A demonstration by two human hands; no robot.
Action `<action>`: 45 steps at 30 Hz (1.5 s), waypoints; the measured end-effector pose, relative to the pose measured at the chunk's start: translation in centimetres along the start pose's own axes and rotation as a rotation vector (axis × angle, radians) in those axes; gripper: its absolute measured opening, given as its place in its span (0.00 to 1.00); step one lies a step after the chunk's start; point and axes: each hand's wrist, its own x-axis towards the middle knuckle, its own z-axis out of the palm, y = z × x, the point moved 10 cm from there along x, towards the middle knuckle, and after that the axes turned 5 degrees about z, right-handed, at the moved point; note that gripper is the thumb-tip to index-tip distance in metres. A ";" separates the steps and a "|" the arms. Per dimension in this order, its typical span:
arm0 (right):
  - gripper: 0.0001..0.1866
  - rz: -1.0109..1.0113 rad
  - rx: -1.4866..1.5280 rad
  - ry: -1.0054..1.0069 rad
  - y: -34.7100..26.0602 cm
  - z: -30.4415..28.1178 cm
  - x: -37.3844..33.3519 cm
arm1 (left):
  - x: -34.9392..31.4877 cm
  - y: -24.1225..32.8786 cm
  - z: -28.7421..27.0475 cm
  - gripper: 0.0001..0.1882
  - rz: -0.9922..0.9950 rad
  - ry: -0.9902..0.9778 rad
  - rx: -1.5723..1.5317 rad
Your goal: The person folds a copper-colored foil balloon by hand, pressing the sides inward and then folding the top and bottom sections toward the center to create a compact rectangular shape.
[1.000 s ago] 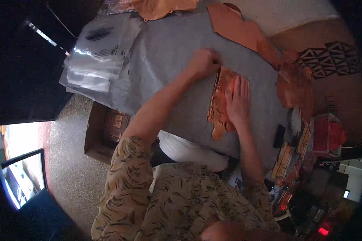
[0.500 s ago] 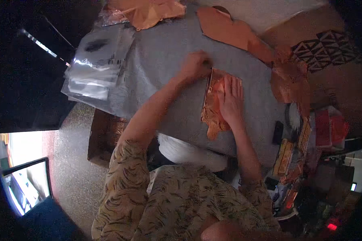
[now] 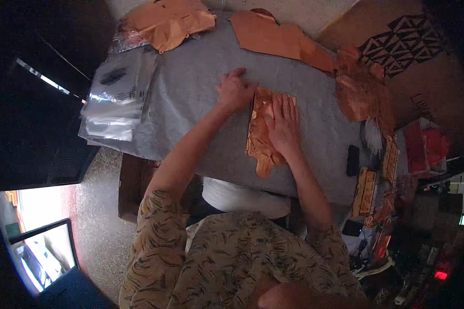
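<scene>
A crinkled copper-coloured foil piece (image 3: 259,138) lies on the grey-covered table, roughly rectangular with a narrow tab at its near end. My right hand (image 3: 284,126) rests flat over its right side, fingers stretched out and pointing away from me. At the far left corner of the foil is my left hand (image 3: 234,91), its fingers spread, with the fingertips nearest the foil at its edge. I see nothing held in the left hand. What lies under the foil is hidden, and my right palm covers part of its surface.
Clear plastic bags (image 3: 113,105) lie at the table's left end. Copper-coloured sheets (image 3: 172,23) and a long flat copper-coloured piece (image 3: 278,38) line the far edge. Crumpled foil (image 3: 363,95), a black object (image 3: 352,160) and a gold-and-white strip (image 3: 365,191) sit on the right.
My left hand has gone from closed fingers to spread ones at the foil's corner. The right hand stays flat on the foil. The whole view has shifted slightly.
</scene>
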 end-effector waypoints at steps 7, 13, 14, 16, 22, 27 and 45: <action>0.33 0.005 -0.011 -0.015 -0.8 0.0 -0.2 | -1.0 -0.5 -0.5 0.14 -0.117 0.034 0.075; 0.34 0.009 -0.025 -0.025 -0.4 0.4 0.0 | -1.0 -0.8 -0.1 0.14 -0.072 -0.007 0.027; 0.34 0.010 -0.042 -0.029 -0.5 0.3 0.0 | -1.0 -0.8 -0.3 0.14 -0.074 -0.006 0.027; 0.35 -0.007 -0.028 -0.016 -0.7 -0.1 0.0 | -1.0 -0.4 -0.3 0.14 -0.039 -0.032 0.086; 0.34 -0.091 -0.019 0.034 -1.0 0.3 0.2 | 0.1 -2.3 0.0 0.24 0.200 -0.085 -0.060; 0.34 -0.049 -0.049 0.009 -0.4 0.3 0.0 | -0.3 0.2 -0.4 0.13 0.242 -0.005 0.016; 0.31 -0.072 -0.101 -0.007 -0.5 0.7 -0.2 | 0.6 -0.1 -0.2 0.09 0.180 -0.051 0.086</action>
